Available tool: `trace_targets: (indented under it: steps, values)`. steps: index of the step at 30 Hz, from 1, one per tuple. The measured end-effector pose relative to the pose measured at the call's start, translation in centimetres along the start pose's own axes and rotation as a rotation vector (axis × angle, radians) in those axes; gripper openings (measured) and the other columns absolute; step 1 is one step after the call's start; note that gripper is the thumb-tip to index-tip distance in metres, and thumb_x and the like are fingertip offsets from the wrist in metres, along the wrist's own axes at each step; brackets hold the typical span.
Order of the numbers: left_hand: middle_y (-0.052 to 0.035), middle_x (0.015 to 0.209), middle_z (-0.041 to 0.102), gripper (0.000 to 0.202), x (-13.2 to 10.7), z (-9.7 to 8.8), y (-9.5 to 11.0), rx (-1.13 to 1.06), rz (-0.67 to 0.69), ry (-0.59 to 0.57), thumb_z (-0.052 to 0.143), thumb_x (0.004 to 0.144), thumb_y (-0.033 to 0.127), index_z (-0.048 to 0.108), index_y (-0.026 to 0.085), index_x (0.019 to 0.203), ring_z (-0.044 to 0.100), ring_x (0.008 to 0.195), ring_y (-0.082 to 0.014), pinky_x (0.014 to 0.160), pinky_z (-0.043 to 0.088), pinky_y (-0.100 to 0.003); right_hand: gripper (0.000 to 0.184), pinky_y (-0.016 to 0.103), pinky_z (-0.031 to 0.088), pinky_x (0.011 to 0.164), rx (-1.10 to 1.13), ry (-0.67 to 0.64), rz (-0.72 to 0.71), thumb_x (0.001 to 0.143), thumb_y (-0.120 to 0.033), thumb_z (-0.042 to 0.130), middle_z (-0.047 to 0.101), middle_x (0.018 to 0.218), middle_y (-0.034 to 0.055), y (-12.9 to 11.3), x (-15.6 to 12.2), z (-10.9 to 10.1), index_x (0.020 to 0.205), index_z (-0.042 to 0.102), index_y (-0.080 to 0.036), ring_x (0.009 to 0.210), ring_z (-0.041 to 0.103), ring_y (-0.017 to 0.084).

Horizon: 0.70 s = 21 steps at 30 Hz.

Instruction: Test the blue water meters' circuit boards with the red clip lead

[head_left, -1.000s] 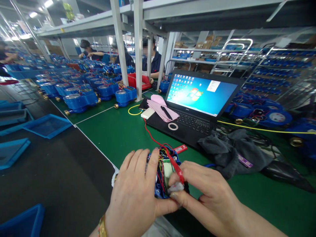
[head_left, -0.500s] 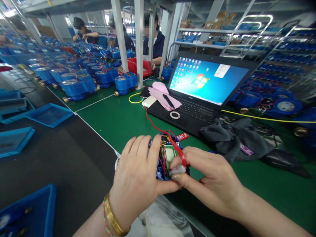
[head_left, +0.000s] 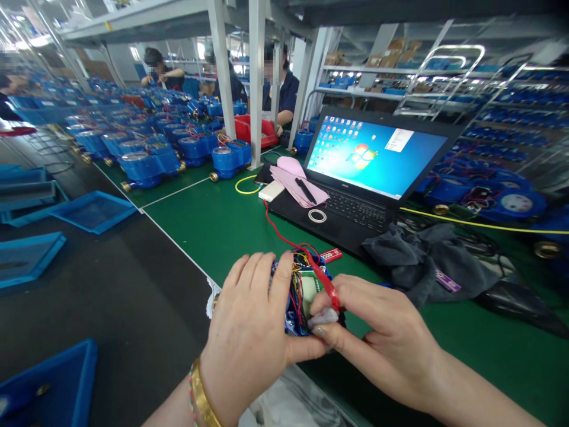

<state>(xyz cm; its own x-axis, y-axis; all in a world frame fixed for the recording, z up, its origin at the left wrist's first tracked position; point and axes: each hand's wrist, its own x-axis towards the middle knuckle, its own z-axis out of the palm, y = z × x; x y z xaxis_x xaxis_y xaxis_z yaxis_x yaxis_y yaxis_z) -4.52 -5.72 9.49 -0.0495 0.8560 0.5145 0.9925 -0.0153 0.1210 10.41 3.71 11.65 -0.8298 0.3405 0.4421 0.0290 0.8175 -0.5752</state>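
Note:
My left hand (head_left: 251, 338) wraps around a small blue water-meter housing (head_left: 299, 296) full of coloured wires, holding it at the near edge of the green bench (head_left: 213, 228). My right hand (head_left: 377, 338) pinches a red clip probe (head_left: 326, 283) against the open top of the housing, fingers closed. A red wire (head_left: 278, 234) runs from the probe back toward a white box (head_left: 271, 190) beside the open laptop (head_left: 371, 172).
Pink papers with a black pen (head_left: 296, 181) and a tape ring (head_left: 317, 216) lie on the laptop. A grey cloth (head_left: 418, 258) sits to the right. Rows of blue meters (head_left: 146, 160) fill the bench behind. Blue trays (head_left: 93, 210) lie on the floor. People sit at the far end.
Both hands stay on the meter housing and probe in the same grip. The view has shifted slightly; nothing on the bench has moved.

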Motion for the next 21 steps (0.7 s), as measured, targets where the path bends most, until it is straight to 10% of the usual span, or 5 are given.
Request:
trace_targets:
  steps: [21]
  values:
    - [-0.0184, 0.112, 0.061, 0.086, -0.46, 0.73, -0.34, 0.03, 0.009, 0.094, 0.071, 0.057, 0.062, 0.053, 0.008, 0.121, 0.058, 0.104, -0.035, 0.091, 0.049, -0.054, 0.008, 0.019, 0.041, 0.06, 0.05, 0.045, -0.057, 0.084, -0.011, 0.054, 0.058, 0.071, -0.0004, 0.48, 0.18, 0.58, 0.08, 0.055, -0.017, 0.064, 0.052, 0.011]
